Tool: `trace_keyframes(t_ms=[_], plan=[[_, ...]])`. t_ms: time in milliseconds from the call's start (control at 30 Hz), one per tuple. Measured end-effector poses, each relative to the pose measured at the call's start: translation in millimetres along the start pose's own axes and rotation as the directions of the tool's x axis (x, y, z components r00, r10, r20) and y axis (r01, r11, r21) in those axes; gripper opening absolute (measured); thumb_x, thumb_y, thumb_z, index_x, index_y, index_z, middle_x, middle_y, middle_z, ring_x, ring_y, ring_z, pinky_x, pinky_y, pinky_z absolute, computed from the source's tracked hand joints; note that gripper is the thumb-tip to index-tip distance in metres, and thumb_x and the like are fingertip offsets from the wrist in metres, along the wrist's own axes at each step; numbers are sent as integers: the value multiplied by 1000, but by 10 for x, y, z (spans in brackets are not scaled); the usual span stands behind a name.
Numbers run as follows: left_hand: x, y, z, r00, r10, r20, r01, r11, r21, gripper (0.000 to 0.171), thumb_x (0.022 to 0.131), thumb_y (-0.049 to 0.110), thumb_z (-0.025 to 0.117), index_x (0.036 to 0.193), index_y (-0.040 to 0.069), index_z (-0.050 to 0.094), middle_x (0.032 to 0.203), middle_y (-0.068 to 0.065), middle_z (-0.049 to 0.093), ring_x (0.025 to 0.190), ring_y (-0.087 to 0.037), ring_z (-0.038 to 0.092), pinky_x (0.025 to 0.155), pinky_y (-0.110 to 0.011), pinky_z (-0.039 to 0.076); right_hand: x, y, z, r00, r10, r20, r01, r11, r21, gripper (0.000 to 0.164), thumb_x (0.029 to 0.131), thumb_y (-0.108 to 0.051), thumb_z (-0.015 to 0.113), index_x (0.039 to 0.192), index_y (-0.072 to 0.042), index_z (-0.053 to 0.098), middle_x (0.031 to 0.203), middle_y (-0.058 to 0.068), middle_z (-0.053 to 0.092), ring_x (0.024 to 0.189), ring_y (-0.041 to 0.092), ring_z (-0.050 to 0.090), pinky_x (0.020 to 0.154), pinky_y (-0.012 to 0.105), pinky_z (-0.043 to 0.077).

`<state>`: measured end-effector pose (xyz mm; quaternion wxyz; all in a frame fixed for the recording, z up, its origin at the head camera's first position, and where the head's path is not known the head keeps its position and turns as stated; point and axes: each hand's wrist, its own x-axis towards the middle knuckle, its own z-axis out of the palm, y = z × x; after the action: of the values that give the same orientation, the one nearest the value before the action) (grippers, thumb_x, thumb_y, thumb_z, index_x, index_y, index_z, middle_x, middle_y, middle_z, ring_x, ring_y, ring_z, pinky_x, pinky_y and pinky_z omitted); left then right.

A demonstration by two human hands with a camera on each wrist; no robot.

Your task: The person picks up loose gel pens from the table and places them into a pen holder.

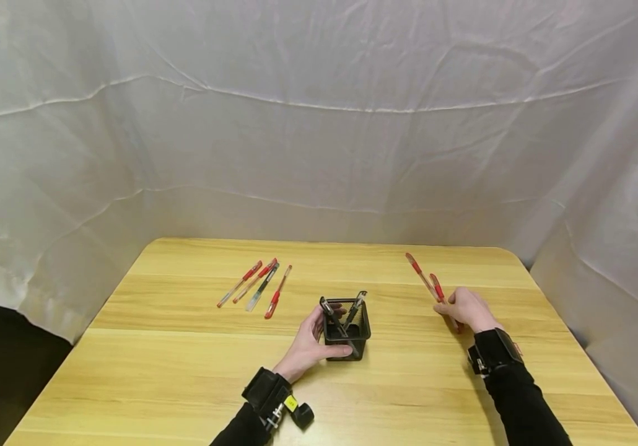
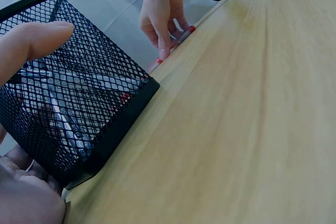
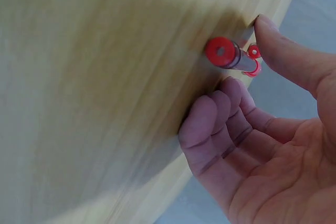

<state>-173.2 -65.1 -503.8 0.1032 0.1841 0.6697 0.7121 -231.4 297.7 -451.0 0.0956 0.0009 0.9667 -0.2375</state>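
Observation:
My left hand (image 1: 314,347) holds a black mesh pen holder (image 1: 360,347), its thumb across the near side and other fingers behind. Two dark pens (image 1: 355,306) lean crosswise inside the holder; the left wrist view shows them through the mesh (image 2: 100,51). On the right, my right hand (image 1: 466,308) reaches down over a red-capped pen (image 1: 437,287). In the right wrist view its thumb (image 3: 278,51) and fingers (image 3: 202,119) stand on either side of a red pen (image 3: 220,52), with a gap at the thumb. Another red pen (image 1: 416,267) lies alongside, farther left.
Left of the holder, several pens lie slanted on the wooden table (image 1: 185,371): red ones (image 1: 241,282) and one with a dark grip (image 1: 263,286). A separate red pen (image 1: 277,294) is closest to the holder. Pale cloth (image 1: 319,155) hangs behind the table.

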Motion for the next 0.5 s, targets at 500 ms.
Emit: trace_keyframes(t_ms=[500], plan=[[-2,3,3,1000,2,-1,-2,1000,-8,86,72,5,87,147,5,44,148,-9,55,141,-28,46,127,-49,19,32,56,1,1000,-16,9,16,1000,23,35,96,-27,65,69,-6,73,45,-4,52,51,13,38,53,25,28]])
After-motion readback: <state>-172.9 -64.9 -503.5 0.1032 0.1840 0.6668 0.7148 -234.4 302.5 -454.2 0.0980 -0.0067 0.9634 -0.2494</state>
